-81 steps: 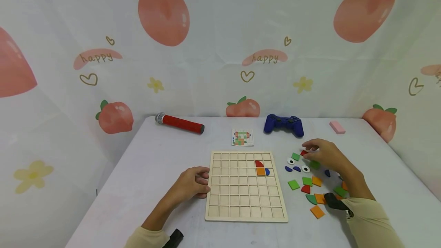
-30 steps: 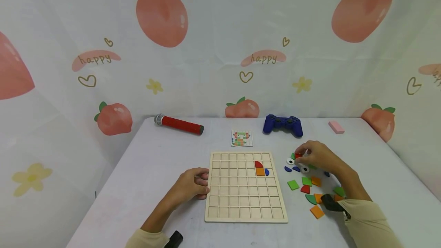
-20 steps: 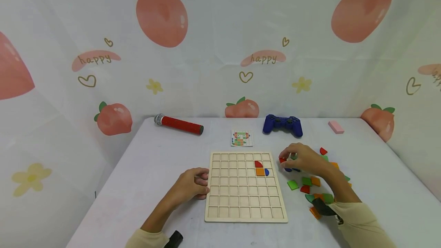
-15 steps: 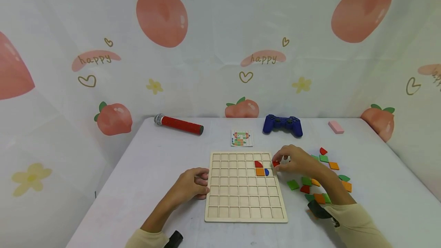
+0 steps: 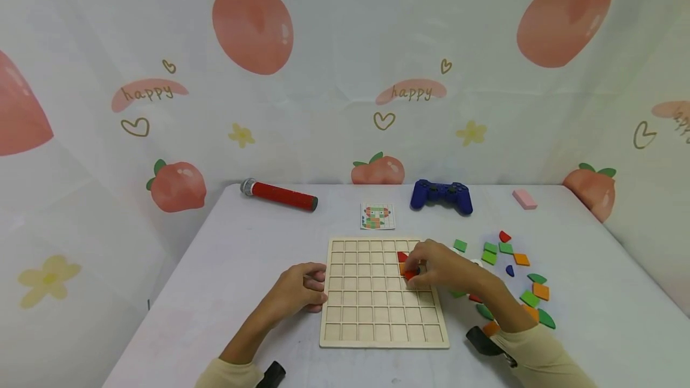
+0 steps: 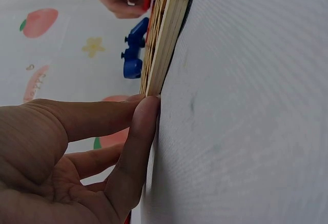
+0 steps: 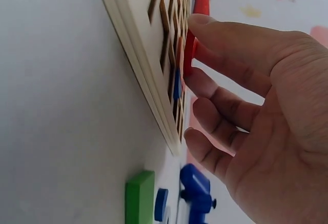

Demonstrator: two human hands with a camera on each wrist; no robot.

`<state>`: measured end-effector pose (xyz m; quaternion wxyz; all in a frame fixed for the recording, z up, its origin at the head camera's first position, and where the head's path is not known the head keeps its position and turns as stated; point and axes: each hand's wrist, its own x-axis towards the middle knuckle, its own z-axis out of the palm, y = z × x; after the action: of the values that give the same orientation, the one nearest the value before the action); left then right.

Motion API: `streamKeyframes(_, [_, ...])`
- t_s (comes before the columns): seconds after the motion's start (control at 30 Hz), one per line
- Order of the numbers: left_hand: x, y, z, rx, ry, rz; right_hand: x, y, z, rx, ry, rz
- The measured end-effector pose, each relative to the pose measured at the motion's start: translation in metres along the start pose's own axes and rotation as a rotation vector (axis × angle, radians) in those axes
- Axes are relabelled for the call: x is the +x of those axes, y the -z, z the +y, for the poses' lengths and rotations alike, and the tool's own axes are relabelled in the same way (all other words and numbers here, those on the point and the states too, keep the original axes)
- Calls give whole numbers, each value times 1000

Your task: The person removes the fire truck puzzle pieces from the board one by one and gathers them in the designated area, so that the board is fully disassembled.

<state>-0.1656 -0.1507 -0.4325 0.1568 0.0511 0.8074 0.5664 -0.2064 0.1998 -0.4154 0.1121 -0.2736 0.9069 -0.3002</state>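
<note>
A wooden grid board (image 5: 366,333) lies flat on the white table. My left hand (image 5: 293,289) pinches its left edge between thumb and finger, as the left wrist view shows. Over the board's right part, my right hand (image 5: 444,268) pinches a red quarter-circle tile (image 7: 189,55) between thumb and finger. Just below that tile is the orange square tile (image 5: 402,269), partly covered by the fingers. Behind it in the grid sits another red tile (image 5: 401,256). The right wrist view shows a blue half-circle tile (image 7: 177,84) in the grid, close to the fingertips.
Loose tiles, such as a green square (image 5: 530,299) and an orange square (image 5: 541,291), lie right of the board, some behind my right arm. Farther back are a pattern card (image 5: 377,216), a red microphone (image 5: 283,195), a blue game controller (image 5: 441,196) and a pink block (image 5: 524,199).
My right hand took the red tile from among the loose ones and carried it leftward over the board's right columns. The left hand has stayed at the board's edge.
</note>
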Motion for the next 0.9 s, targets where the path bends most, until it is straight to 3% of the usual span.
streamKeyframes(0.27, [1, 0, -2, 3, -8, -8, 1, -6, -6, -40, 32, -4])
streamKeyframes(0.47, [1, 0, -2, -7, -11, -10, 2, -8, -7, -64, 7, -18])
streamKeyframes(0.9, [1, 1, -3, -16, -10, -24, 0, -6, -6, -3, -18, -28])
